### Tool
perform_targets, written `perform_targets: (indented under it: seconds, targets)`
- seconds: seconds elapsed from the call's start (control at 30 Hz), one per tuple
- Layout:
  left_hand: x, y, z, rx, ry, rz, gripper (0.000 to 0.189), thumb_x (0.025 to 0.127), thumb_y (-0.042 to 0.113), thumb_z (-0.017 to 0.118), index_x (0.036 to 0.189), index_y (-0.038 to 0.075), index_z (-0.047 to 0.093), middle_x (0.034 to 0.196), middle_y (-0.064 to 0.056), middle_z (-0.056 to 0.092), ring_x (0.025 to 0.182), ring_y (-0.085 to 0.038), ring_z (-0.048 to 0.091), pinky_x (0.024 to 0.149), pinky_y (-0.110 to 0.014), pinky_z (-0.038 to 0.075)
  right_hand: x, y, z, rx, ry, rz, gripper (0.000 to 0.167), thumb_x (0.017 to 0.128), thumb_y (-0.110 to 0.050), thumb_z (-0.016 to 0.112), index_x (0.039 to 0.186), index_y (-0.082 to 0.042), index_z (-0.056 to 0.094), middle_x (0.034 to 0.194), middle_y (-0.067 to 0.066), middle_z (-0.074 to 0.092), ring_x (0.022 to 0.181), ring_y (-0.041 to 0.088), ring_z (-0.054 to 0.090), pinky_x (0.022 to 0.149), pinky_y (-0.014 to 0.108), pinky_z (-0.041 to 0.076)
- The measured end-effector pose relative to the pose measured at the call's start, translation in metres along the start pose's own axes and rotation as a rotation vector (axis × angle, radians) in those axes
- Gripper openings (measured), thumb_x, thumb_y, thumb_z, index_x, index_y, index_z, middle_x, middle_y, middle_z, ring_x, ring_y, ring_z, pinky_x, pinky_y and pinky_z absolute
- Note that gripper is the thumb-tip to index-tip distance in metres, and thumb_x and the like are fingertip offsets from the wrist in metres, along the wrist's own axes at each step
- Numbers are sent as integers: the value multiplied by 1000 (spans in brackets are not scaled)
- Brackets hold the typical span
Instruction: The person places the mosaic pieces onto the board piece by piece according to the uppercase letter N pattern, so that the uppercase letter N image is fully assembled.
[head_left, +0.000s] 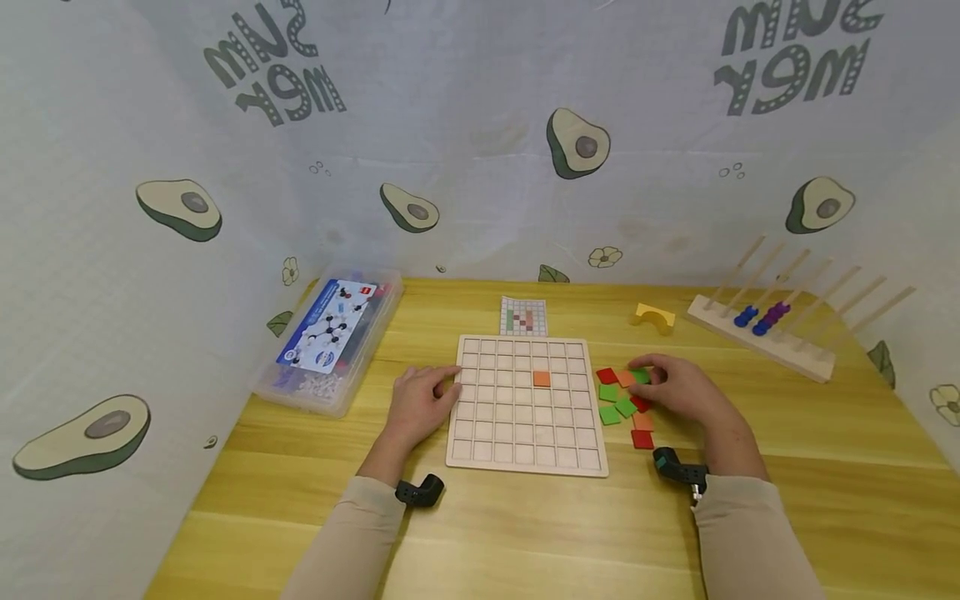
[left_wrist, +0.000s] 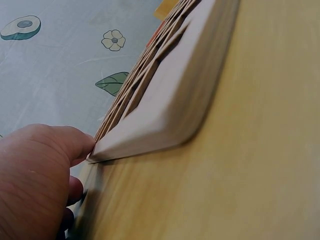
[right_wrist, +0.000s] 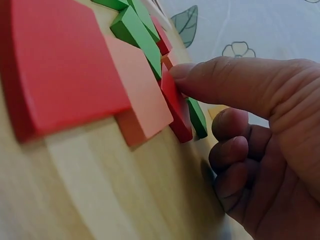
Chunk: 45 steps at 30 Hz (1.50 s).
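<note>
A wooden grid board [head_left: 527, 466] lies flat, one orange tile [head_left: 542, 379] in one of its squares. My left hand [head_left: 420, 402] rests at the board's left edge, thumb and index fingertip touching it; in the left wrist view the thumb meets the rim. To the right of the board is a loose cluster of red, green and orange tiles. Over its far side is my right hand [head_left: 678, 387], thumb and index finger spread apart around a green tile [head_left: 641, 377]. In the right wrist view the thumb tip overlaps a red tile [right_wrist: 175, 102], and the other fingers curl.
A small card with a coloured grid pattern [head_left: 523, 317] lies behind the board. At the left stands a clear plastic box [head_left: 341, 342] with a molecule-model label. A yellow arch block [head_left: 654, 317] and a wooden peg rack [head_left: 761, 337] with blue and purple beads are at the back right.
</note>
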<state>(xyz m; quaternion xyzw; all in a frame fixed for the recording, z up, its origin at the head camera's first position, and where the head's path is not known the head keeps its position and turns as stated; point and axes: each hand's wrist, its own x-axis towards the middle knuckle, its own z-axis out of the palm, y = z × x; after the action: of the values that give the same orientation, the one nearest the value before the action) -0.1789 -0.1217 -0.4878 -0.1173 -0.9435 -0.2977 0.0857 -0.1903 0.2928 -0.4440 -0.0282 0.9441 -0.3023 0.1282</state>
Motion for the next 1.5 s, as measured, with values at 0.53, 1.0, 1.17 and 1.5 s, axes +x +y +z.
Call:
perform_targets:
  seconds: [0.53, 1.0, 1.17, 1.5]
  targets:
    - [0, -1, 0, 2, 5, 3, 33, 99, 32, 67, 130, 25, 72, 68, 7, 50, 75, -16, 40, 78, -36, 29, 1, -3, 2, 18, -36, 8, 49, 97, -30, 69, 138, -6, 58, 79, 3, 43, 69, 20, 42, 63, 32, 32]
    - [-1, 0, -1, 5, 1, -6, 33, 98, 33, 68, 130, 25, 72, 68, 7, 50, 75, -16, 41, 77, -35, 29, 1, -2, 2, -12, -18, -7, 41, 96, -37, 70, 123, -6, 66, 78, 3, 44, 70, 19, 42, 65, 33, 32]
    - [-1, 0, -1, 8, 9, 2, 33, 98, 33, 67, 130, 25, 72, 68, 7, 51, 75, -15, 41, 76, -35, 29, 1, 0, 3, -25, -2, -6, 39, 96, -36, 71, 120, -6, 67, 77, 3, 45, 69, 20, 42, 65, 33, 32]
    - [-2, 2, -1, 4, 9, 2, 33, 97, 32, 68, 129, 25, 73, 67, 8, 50, 75, -16, 42, 77, -36, 30, -2, -9, 1, -27, 2, 4, 44, 94, -40, 72, 120, -5, 66, 79, 4, 47, 71, 20, 44, 64, 33, 33]
